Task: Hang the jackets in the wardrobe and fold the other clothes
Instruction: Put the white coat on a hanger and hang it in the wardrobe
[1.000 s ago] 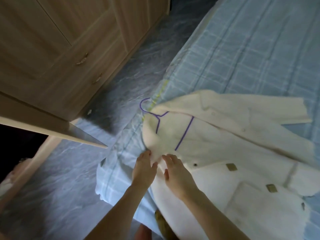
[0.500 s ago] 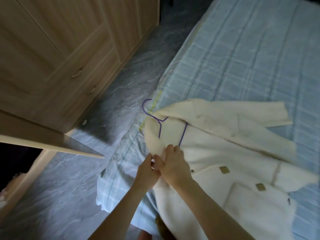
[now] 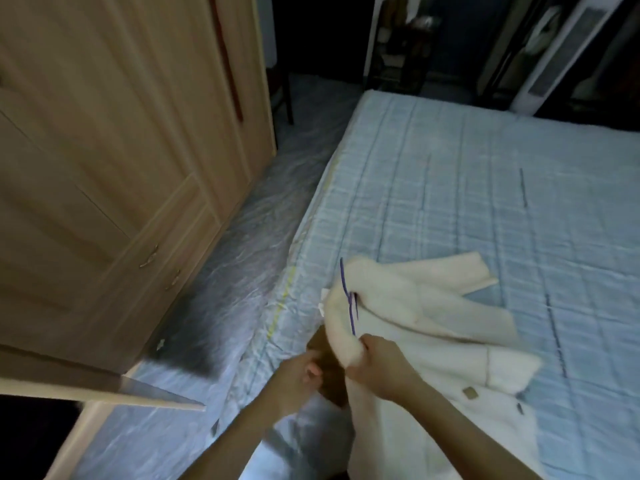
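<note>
Cream jacket (image 3: 433, 327): on the bed (image 3: 485, 202), its near corner, shoulder end lifted. Right hand (image 3: 381, 365): fingers curled, gripping the jacket's bunched shoulder. Left hand (image 3: 301, 372): just beside it toward the wardrobe (image 3: 121, 168); fingers curled, whether they hold cloth cannot be told. Purple hanger (image 3: 348, 296): mostly hidden inside the jacket; hook showing. Since the earlier frame, the shoulder has risen off the bed, and the hands have parted.
</note>
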`<state>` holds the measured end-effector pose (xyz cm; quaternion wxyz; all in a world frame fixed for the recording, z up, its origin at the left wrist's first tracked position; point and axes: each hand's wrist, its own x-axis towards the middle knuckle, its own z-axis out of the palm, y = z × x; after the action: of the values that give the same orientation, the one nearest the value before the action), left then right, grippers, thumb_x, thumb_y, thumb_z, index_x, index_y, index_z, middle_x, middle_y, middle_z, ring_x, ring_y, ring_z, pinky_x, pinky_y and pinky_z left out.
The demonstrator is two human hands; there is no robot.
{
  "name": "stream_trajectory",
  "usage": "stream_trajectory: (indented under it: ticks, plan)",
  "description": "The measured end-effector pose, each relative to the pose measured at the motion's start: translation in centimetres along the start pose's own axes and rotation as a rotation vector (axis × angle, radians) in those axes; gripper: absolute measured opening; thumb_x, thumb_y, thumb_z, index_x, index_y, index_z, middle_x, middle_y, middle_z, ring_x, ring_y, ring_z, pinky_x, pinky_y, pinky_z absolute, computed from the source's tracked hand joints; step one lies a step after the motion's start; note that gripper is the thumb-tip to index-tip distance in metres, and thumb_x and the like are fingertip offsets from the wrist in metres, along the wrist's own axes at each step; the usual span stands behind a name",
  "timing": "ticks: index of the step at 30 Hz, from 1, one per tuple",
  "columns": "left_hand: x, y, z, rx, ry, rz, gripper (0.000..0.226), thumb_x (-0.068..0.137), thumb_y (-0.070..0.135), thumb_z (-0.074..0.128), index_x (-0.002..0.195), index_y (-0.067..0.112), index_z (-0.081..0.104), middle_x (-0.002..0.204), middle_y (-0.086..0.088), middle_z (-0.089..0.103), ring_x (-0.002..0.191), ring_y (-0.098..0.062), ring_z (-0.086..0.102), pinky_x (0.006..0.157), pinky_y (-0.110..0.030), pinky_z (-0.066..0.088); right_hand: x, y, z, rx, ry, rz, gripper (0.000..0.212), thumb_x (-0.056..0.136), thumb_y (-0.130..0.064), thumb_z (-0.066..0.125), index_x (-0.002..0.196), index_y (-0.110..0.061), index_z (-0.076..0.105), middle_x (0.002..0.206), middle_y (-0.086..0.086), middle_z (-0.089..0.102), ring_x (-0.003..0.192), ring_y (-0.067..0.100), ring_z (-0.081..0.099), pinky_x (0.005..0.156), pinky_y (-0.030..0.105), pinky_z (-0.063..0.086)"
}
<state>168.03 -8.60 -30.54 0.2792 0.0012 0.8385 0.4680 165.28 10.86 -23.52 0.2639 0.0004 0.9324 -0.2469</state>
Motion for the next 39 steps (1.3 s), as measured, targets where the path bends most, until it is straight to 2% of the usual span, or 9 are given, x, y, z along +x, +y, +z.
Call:
stream_trajectory:
  ticks: [5, 8, 13, 16, 20, 28, 31, 35, 39]
  plan:
    - [5.2, 7.5, -4.8, 0.297, 0.18, 0.24, 0.077, 0.089, 0.016, 0.066, 0.152, 0.025, 0.023, 0.143, -0.001, 0.034, 0.126, -0.017, 0.04, 0.105, -0.025, 0.034, -4.1, 0.5, -6.5, -0.02, 0.04, -0.083, 0.028, 0.074, -0.037, 0.072, 0.09, -0.026, 0.052, 0.091, -0.006, 0.055, 0.084, 0.016, 0.053, 0.067, 0.027, 0.035]
    - [8.0, 12.3, -5.7, 0.471, 0.176, 0.432, 0.078, 0.088, 0.024, 0.067, 0.15, 0.037, 0.022, 0.158, -0.004, 0.02, 0.142, -0.026, 0.025, 0.111, -0.04, 0.033, -6.7, 1.1, -10.6, -0.024, 0.042, -0.103, 0.033, 0.072, -0.036, 0.073, 0.102, -0.028, 0.06, 0.096, -0.01, 0.054, 0.086, 0.011, 0.05, 0.064, 0.02, 0.037]
    - [9.1, 22.3, -5.6, 0.45, 0.03, 0.784, 0.034, 0.085, 0.019, 0.062, 0.118, 0.026, 0.064, 0.125, 0.009, 0.056, 0.119, -0.009, 0.048, 0.107, -0.018, 0.032, -11.9, 2.4, -17.9, -0.057, 0.113, -0.123, 0.023, 0.077, -0.029, 0.069, 0.093, -0.035, 0.053, 0.093, -0.011, 0.057, 0.085, 0.01, 0.052, 0.061, 0.013, 0.035]
    - [8.8, 27.3, -6.6, 0.527, 0.037, 0.854, 0.022, 0.076, 0.037, 0.055, 0.097, 0.041, 0.061, 0.1, 0.02, 0.062, 0.095, -0.002, 0.055, 0.1, -0.033, 0.041, -14.8, 3.5, -22.3, -0.13, 0.241, -0.093, 0.021, 0.075, -0.027, 0.067, 0.087, -0.034, 0.051, 0.089, -0.012, 0.057, 0.082, 0.01, 0.054, 0.061, 0.021, 0.037]
    - [7.1, 33.4, -8.1, 0.631, 0.06, 0.942, 0.018, 0.076, 0.043, 0.056, 0.091, 0.033, 0.059, 0.089, 0.018, 0.063, 0.085, -0.002, 0.059, 0.077, -0.039, 0.051, -17.3, 4.4, -27.1, -0.291, 0.476, -0.106, 0.022, 0.076, -0.023, 0.065, 0.096, -0.023, 0.055, 0.103, -0.003, 0.057, 0.097, 0.016, 0.052, 0.075, 0.027, 0.036]
    - [1.1, 42.2, -12.5, 0.656, 0.415, 1.104, 0.029, 0.08, 0.034, 0.064, 0.109, 0.034, 0.059, 0.102, 0.013, 0.067, 0.093, -0.013, 0.062, 0.069, -0.032, 0.047, -18.4, 2.9, -33.3, -0.34, 0.82, -0.156, 0.02, 0.085, -0.024, 0.058, 0.102, -0.031, 0.052, 0.107, -0.01, 0.04, 0.087, 0.013, 0.051, 0.077, 0.035, 0.048]
    - [-1.8, 43.9, -15.4, 0.758, 0.587, 1.165, 0.034, 0.08, 0.035, 0.065, 0.111, 0.034, 0.054, 0.102, 0.012, 0.064, 0.09, -0.015, 0.063, 0.066, -0.034, 0.051, -17.8, 0.9, -34.9, -0.428, 0.93, -0.21, 0.02, 0.09, -0.026, 0.051, 0.108, -0.032, 0.044, 0.117, -0.007, 0.036, 0.079, 0.018, 0.053, 0.066, 0.04, 0.05]
    - [-6.2, 45.2, -20.0, 1.188, 0.789, 1.353, 0.034, 0.073, 0.015, 0.073, 0.105, 0.018, 0.06, 0.092, 0.0, 0.059, 0.073, -0.019, 0.06, 0.048, -0.027, 0.043, -16.7, -2.7, -36.5, -0.563, 1.057, -0.288, 0.016, 0.096, -0.026, 0.046, 0.111, -0.029, 0.042, 0.113, -0.007, 0.037, 0.078, 0.017, 0.052, 0.047, 0.03, 0.034]
    - [-10.2, 44.5, -24.6, 1.412, 0.897, 1.207, 0.042, 0.067, 0.002, 0.074, 0.103, 0.013, 0.056, 0.09, -0.003, 0.052, 0.074, -0.023, 0.056, 0.046, -0.036, 0.048, -14.9, -7.2, -37.5, -0.637, 1.134, -0.417, 0.029, 0.088, -0.018, 0.059, 0.111, -0.028, 0.043, 0.109, -0.006, 0.043, 0.081, 0.015, 0.051, 0.044, 0.02, 0.018]
